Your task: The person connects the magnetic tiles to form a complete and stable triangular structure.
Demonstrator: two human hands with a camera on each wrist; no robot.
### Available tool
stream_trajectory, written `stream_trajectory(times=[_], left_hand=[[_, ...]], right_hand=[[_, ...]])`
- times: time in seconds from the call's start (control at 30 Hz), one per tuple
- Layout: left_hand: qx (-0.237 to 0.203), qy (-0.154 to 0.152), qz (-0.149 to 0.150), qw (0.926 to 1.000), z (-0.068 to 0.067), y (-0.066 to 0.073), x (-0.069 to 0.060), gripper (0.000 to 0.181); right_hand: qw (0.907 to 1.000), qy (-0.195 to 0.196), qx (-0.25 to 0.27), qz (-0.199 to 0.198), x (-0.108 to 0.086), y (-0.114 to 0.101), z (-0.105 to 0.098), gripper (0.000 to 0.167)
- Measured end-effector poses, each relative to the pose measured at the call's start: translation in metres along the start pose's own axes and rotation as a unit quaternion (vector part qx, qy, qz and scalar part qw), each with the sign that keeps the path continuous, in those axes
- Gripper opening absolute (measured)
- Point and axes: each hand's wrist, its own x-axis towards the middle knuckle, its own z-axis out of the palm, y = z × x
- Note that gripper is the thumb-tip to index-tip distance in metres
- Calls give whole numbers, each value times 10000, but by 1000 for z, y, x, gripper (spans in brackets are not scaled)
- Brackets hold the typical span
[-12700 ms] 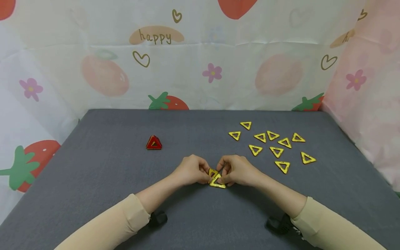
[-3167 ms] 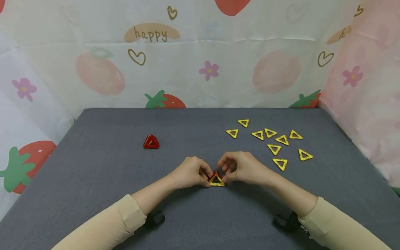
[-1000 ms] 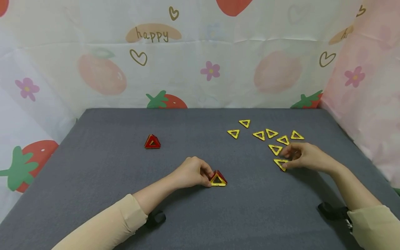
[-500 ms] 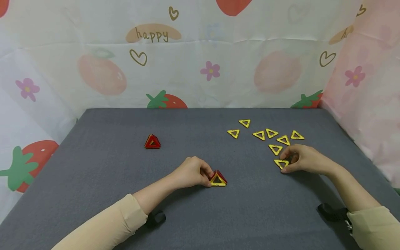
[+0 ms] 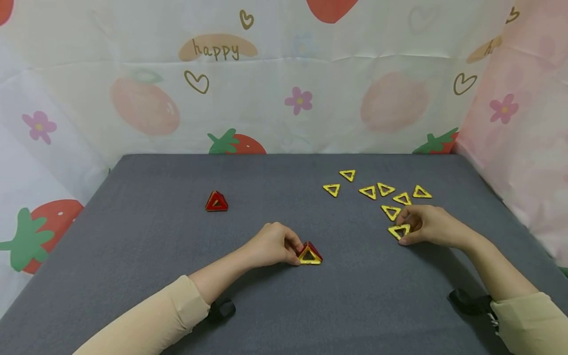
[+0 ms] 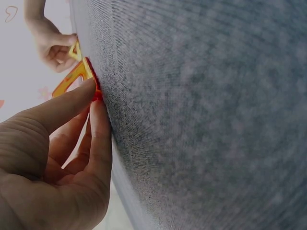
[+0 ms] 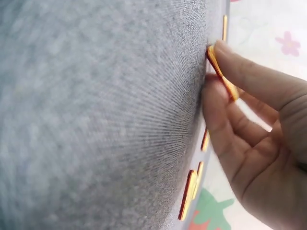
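My left hand (image 5: 274, 245) pinches the left side of a small pyramid (image 5: 316, 251) of triangular magnetic tiles, standing on the table with a yellow face and a red side showing. In the left wrist view, thumb and fingertips meet at the lower edge of that pyramid (image 6: 89, 68). Farther right, my right hand (image 5: 428, 225) holds a yellow triangular magnetic tile (image 5: 400, 228) between thumb and fingers. Seen from the right wrist, this tile (image 7: 221, 76) is tilted off the cloth, its edge yellow and dark red.
A second, red pyramid (image 5: 222, 203) stands alone at the left. Several yellow triangular tiles (image 5: 392, 213) lie flat beyond the right hand and to its left. Grey cloth covers the table (image 5: 266, 315); a printed curtain (image 5: 248, 108) hangs behind it.
Flat tiles between both hands became a pyramid, which the left hand still holds. The right hand went right to a yellow tile, gripped it and tilted it up slightly.
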Motion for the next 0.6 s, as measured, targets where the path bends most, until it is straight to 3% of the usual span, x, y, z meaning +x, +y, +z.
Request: stream_trajectory(times=[0.23, 0.6], left_hand=[[-1, -18, 38, 10000, 0, -1, 1, 20], [14, -9, 27, 10000, 0, -1, 1, 20]], right_hand=[[9984, -119, 554, -62, 0, 0, -1, 27], [9935, 158, 1116, -143, 3, -7, 3, 23]])
